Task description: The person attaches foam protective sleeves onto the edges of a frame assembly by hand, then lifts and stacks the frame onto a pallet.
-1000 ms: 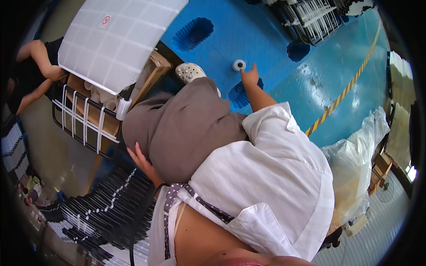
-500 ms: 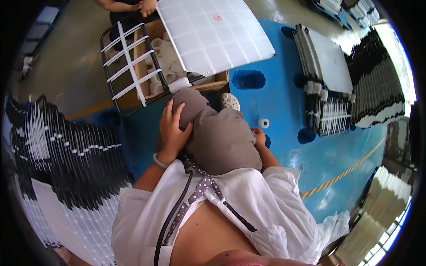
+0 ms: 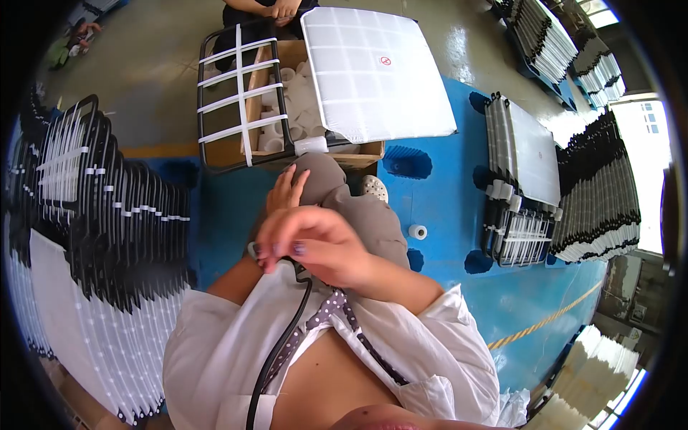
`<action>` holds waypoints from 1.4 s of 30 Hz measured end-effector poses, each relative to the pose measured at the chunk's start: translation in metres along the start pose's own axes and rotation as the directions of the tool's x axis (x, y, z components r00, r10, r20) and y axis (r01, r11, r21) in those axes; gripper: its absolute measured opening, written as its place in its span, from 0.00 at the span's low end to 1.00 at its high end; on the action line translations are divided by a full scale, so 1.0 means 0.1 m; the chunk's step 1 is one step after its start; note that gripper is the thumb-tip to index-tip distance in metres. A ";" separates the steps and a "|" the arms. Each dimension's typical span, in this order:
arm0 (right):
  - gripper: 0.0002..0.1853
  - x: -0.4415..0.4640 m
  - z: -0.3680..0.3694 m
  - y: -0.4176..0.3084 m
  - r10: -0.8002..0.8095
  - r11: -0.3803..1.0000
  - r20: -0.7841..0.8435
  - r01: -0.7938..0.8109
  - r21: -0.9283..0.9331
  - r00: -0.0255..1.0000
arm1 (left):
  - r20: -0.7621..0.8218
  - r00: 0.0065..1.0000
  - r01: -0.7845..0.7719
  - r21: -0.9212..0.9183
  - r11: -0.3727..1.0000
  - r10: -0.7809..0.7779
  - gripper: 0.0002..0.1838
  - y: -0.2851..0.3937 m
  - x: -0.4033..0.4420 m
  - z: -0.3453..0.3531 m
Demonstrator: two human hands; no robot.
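My left hand (image 3: 287, 190) lies on my left knee, fingers stretched over the grey-brown trousers (image 3: 326, 178), holding nothing. A pale bracelet (image 3: 252, 250) circles that wrist. My right hand (image 3: 315, 240) is raised across my body above the left forearm. Its fingers are loosely bent, slightly blurred, with a gap to the thumb, and I see nothing in them. Its fingertips appear close to the bracelet; I cannot tell if they touch. Just beyond my knees is a black frame with white straps (image 3: 242, 93), beside a white panel (image 3: 376, 79) bearing a small red mark.
A wooden box (image 3: 373, 152) of white plastic pieces stands below the panel. Another person's hands (image 3: 283, 8) are at the top. Stacked strapped frames (image 3: 136, 208) stand left, folded panels (image 3: 527, 147) right. A small white roll (image 3: 418, 231) lies on the blue platform (image 3: 451, 186).
My right hand has come up from beside my right thigh and crossed leftward over my left forearm. My left hand stays on the knee. The view has shifted slightly.
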State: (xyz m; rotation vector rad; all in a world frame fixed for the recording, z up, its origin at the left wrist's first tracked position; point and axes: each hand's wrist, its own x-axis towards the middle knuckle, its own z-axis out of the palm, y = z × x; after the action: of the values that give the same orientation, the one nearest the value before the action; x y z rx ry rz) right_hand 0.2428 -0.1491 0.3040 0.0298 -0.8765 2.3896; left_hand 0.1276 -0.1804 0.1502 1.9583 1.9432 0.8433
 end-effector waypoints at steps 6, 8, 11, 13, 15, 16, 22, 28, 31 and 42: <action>0.03 -0.07 -0.35 0.37 0.333 0.943 -0.512 -0.286 0.171 0.792 | 0.079 0.997 0.022 0.021 1.000 -0.024 0.34 -0.09 -0.04 0.03; 0.03 -0.08 -0.37 0.25 0.310 0.943 -0.401 -0.226 0.245 0.862 | 0.130 0.989 0.070 0.003 0.998 -0.069 0.33 -0.09 -0.03 -0.01; 0.03 -0.09 -0.37 0.25 0.155 0.988 -0.439 -0.139 0.067 0.885 | 0.175 0.981 0.115 -0.189 0.975 -0.082 0.32 -0.10 -0.01 -0.04; 0.03 -0.10 -0.37 0.23 0.164 0.986 -0.436 -0.135 0.098 0.885 | 0.189 0.976 0.168 -0.331 0.929 -0.109 0.31 -0.12 0.00 0.00; 0.04 -0.11 -0.34 0.20 0.249 0.962 -0.417 -0.172 0.215 0.874 | 0.101 0.981 0.194 -0.480 0.855 -0.166 0.31 -0.07 -0.02 0.06; 0.04 -0.13 -0.34 0.22 0.268 0.957 -0.386 -0.195 0.217 0.883 | 0.036 0.979 0.185 -0.555 0.811 -0.198 0.31 0.00 -0.03 0.08; 0.02 -0.18 -0.32 0.16 0.265 0.954 -0.402 -0.177 0.242 0.877 | -0.033 0.997 -0.071 0.021 0.997 0.071 0.25 -0.02 0.06 0.05; 0.03 -0.09 -0.35 0.23 0.279 0.953 -0.389 -0.203 0.226 0.878 | 0.022 1.000 0.011 -0.167 0.986 -0.007 0.24 0.00 0.05 0.02; 0.03 -0.12 -0.42 0.29 0.274 0.955 -0.362 -0.209 0.209 0.891 | 0.017 0.998 0.064 -0.308 0.949 -0.061 0.24 -0.11 0.02 0.12; 0.02 -0.12 -0.40 0.29 0.267 0.960 -0.391 -0.208 0.188 0.881 | 0.231 0.973 0.040 -0.118 0.992 -0.012 0.36 -0.33 -0.08 0.21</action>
State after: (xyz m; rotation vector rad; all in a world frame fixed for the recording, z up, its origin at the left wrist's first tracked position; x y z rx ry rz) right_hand 0.2440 -0.1494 0.2530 -0.5423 -0.5326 2.5408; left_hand 0.1123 -0.1811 0.1133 1.8640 1.7397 0.6769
